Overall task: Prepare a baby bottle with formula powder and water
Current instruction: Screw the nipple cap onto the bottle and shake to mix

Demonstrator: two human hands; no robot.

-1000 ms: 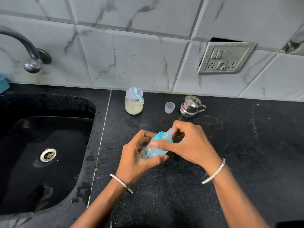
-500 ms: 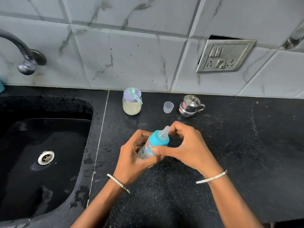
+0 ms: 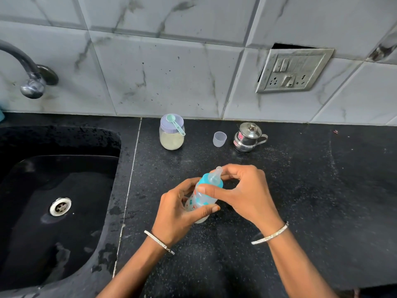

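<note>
A clear baby bottle [image 3: 200, 200] with printed figures, a blue collar [image 3: 211, 183] and a translucent teat is held tilted over the black counter [image 3: 300, 201]. My left hand [image 3: 176, 208] wraps the bottle's body from the left. My right hand [image 3: 242, 191] has thumb and fingers around the blue collar. Behind, near the wall, stands a jar of pale formula powder [image 3: 171, 134] with a lilac lid and a green scoop lying on it. A small clear cap [image 3: 219, 138] and a steel pot with lid [image 3: 248, 137] stand to its right.
A black sink [image 3: 58, 207] with a drain fills the left side, with a tap [image 3: 32, 80] above it on the tiled wall. A loose switch and socket plate [image 3: 294, 70] hangs on the wall at right.
The bottle has tipped more upright, so the teat now shows clear of my right fingers. My right hand has turned around the blue collar. Both hands stay over the same spot.
</note>
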